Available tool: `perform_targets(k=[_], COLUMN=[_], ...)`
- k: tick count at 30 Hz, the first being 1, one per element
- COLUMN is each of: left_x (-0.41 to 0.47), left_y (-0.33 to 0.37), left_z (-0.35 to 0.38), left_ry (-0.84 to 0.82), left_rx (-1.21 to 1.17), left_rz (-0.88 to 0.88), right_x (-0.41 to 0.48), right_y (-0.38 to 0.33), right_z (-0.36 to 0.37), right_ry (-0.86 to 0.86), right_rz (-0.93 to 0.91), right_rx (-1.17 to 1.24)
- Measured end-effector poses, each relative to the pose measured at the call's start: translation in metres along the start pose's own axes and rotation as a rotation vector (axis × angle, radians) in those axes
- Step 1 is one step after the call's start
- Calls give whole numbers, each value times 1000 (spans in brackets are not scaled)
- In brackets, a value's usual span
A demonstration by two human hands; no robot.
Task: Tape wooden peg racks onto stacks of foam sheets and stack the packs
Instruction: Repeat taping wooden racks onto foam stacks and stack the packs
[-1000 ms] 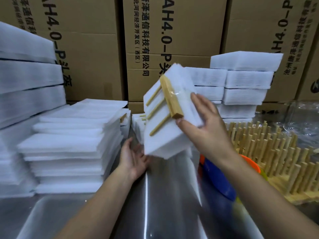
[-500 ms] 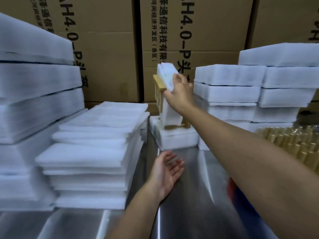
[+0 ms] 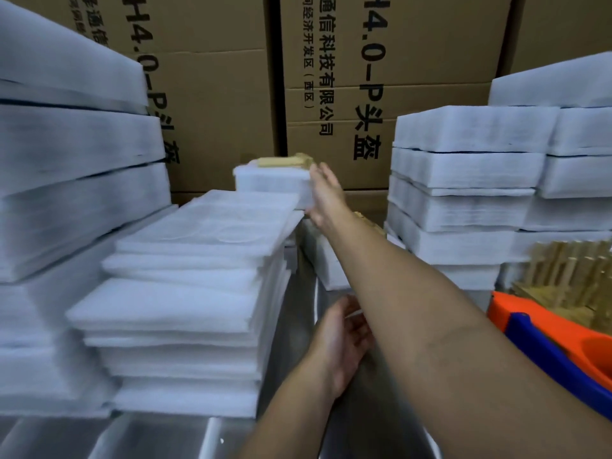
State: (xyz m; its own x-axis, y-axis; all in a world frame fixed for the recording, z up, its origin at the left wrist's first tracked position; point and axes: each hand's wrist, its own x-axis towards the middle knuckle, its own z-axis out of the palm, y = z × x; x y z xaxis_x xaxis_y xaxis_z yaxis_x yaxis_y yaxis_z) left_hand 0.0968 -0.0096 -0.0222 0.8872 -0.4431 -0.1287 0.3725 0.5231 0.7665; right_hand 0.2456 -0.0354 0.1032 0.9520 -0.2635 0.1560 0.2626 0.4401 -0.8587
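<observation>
A taped pack [image 3: 271, 183], white foam with a wooden peg rack [image 3: 286, 160] on top, lies flat at the back, behind the pile of loose foam sheets [image 3: 198, 293]. My right hand [image 3: 323, 197] reaches far forward, its fingers straight against the pack's right end. Lower down, my left hand [image 3: 344, 342] hovers palm up over the metal table [image 3: 331, 425], fingers loosely curled, holding nothing. Another pack [image 3: 326, 263] sits on the table under my right forearm, its rack [image 3: 366, 221] partly hidden.
Finished packs are stacked at the right [image 3: 463, 180]. Large foam blocks [image 3: 66, 160] tower on the left. Loose wooden peg racks [image 3: 569, 273] and an orange-and-blue tape dispenser [image 3: 546, 336] lie at the right edge. Cardboard boxes [image 3: 331, 77] wall off the back.
My right hand carried the pack from upright near the centre to the back left and turned it flat, rack up. My left hand stayed low, palm up.
</observation>
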Motion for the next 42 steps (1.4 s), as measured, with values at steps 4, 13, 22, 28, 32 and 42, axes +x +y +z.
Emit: perform_targets(k=[4,13,22,28,32,42], left_x=[0,1,-5,-6,-7,-5], left_y=[0,2,4,5,5,2], left_z=[-2,-1,2,3,3,3], left_ry=[-18,72,78,93,99,97], left_rx=[11,51,35,50,55,60], left_rz=[-1,-39,-33,-42,-34,38], right_x=[-18,-41,-66,-81,-102,-164], right_y=[26,-21,-26,-66,-93,-35], right_z=[2,-21,-9,-5,-13,-31], right_ry=[-202,-231,-347,-229,-307,-694], right_rz=[-15,124,-174,-392,-654,-1093], right_rx=[-534,-523,-609,-432,-468,-985])
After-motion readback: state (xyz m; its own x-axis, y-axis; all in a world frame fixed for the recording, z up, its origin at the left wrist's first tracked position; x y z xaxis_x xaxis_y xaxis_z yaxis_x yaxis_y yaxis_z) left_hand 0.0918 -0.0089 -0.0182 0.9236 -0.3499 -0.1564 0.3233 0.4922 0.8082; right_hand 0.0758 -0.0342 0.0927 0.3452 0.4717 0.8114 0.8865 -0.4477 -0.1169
